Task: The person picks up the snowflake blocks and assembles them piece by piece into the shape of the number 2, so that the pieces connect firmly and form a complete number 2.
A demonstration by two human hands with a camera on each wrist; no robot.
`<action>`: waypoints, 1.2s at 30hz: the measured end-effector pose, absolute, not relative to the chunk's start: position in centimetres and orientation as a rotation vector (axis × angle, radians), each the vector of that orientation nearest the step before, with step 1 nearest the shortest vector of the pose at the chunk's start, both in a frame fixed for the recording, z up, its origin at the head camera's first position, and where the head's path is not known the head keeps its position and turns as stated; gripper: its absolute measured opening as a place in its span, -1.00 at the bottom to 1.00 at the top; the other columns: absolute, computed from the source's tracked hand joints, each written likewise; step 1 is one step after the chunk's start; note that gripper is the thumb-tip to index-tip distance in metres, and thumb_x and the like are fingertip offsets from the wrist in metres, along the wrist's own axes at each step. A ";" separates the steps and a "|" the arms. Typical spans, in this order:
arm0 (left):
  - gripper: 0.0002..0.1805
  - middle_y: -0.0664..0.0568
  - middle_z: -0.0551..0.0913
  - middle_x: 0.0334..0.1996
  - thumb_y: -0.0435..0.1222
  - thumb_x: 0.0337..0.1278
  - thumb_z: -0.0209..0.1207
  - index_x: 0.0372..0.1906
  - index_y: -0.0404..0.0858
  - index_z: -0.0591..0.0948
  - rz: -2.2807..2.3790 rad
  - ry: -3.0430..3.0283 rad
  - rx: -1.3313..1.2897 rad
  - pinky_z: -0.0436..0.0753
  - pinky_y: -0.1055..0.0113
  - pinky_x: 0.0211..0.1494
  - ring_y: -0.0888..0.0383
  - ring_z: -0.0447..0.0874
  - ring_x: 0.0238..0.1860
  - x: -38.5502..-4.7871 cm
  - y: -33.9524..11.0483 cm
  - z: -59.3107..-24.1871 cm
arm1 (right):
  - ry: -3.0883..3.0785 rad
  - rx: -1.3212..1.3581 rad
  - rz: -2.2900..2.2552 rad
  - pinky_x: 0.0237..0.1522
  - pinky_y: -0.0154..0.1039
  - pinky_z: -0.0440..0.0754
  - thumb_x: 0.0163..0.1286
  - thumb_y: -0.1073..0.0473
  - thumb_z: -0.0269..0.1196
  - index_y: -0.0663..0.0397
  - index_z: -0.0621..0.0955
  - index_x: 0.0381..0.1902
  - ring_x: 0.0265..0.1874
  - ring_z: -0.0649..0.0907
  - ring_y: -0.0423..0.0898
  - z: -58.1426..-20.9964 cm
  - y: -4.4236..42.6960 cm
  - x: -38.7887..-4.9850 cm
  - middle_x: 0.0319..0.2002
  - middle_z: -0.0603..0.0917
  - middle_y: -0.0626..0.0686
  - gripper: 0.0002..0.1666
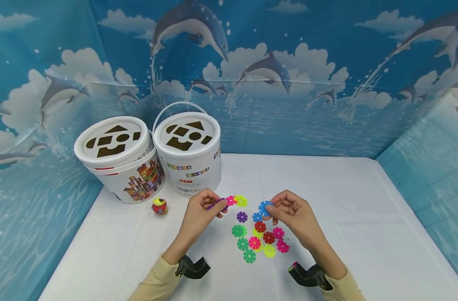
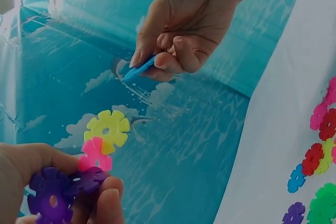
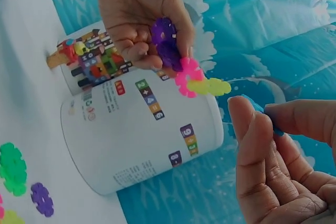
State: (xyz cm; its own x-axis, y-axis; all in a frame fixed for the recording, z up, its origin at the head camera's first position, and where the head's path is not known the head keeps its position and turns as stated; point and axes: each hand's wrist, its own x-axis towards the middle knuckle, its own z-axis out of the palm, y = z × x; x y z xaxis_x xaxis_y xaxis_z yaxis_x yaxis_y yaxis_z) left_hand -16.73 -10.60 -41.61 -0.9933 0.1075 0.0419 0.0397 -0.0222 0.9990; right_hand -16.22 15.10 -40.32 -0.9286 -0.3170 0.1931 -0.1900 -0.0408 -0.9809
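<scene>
My left hand [image 1: 202,213] pinches a short chain of joined snowflake discs by its purple end. In the left wrist view two purple discs [image 2: 51,195] sit at the fingers, then a pink disc [image 2: 94,155], then a yellow disc [image 2: 106,130] at the free end. Between thumb and fingertips my right hand [image 1: 294,213] holds a blue snowflake disc [image 1: 265,207], which is apart from the chain's yellow end. Below the hands, loose discs in green [image 1: 239,230], red [image 1: 268,238], pink [image 1: 283,246], yellow [image 1: 269,251], purple [image 1: 242,217] and blue [image 1: 257,217] lie on the white table.
Two white lidded buckets, one left [image 1: 123,179] and one right [image 1: 193,171], stand at the back left against the dolphin-print backdrop [image 1: 289,125]. A small red toy figure [image 1: 159,206] is in front of them. White cloth [image 1: 364,200] covers the table.
</scene>
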 end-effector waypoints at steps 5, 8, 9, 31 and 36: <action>-0.87 -0.12 0.69 -0.38 -0.40 0.17 0.23 -0.29 -0.37 0.51 2.178 2.177 0.165 0.65 0.26 -0.29 -0.05 0.67 -0.34 -16.6 -10.4 -41.4 | 2.030 -0.560 -2.156 -0.43 -0.24 0.64 0.33 0.38 0.21 0.43 0.40 -0.17 -0.45 0.71 0.06 -40.5 14.5 -16.2 -0.41 0.66 0.20 -0.76; -0.90 -0.11 0.68 -0.39 -0.44 0.17 0.22 -0.30 -0.38 0.51 2.151 2.192 0.197 0.65 0.27 -0.28 -0.13 0.65 -0.34 -16.2 -10.2 -40.6 | 2.037 -0.547 -2.156 -0.43 -0.23 0.64 0.32 0.37 0.22 0.45 0.40 -0.17 -0.47 0.71 0.03 -40.6 14.3 -16.1 -0.42 0.64 0.19 -0.74; -0.91 -0.12 0.68 -0.39 -0.46 0.17 0.21 -0.31 -0.39 0.51 2.143 2.197 0.211 0.65 0.27 -0.27 -0.16 0.64 -0.34 -16.0 -10.2 -40.3 | 2.039 -0.540 -2.155 -0.43 -0.23 0.64 0.32 0.37 0.22 0.45 0.40 -0.17 -0.49 0.70 -0.01 -40.7 14.3 -16.1 -0.43 0.64 0.20 -0.74; -0.86 -0.08 0.65 -0.30 -0.44 0.15 0.24 -0.22 -0.36 0.53 2.039 2.320 0.507 0.62 0.28 -0.17 -0.03 0.64 -0.27 -15.6 -9.9 -40.3 | 2.002 -0.437 -2.089 -0.45 -0.16 0.65 0.32 0.27 0.26 0.38 0.44 -0.22 -0.57 0.69 -0.06 -41.2 14.0 -16.3 -0.47 0.69 0.20 -0.74; -0.69 0.01 0.62 -0.14 -0.43 0.20 0.20 0.05 -0.24 0.55 1.919 2.388 0.691 0.57 0.29 -0.11 0.12 0.56 -0.17 -16.1 -10.0 -41.7 | 2.036 -0.459 -2.071 -0.41 -0.19 0.66 0.31 0.29 0.26 0.41 0.44 -0.22 -0.53 0.71 0.01 -41.2 13.9 -16.1 -0.46 0.68 0.24 -0.73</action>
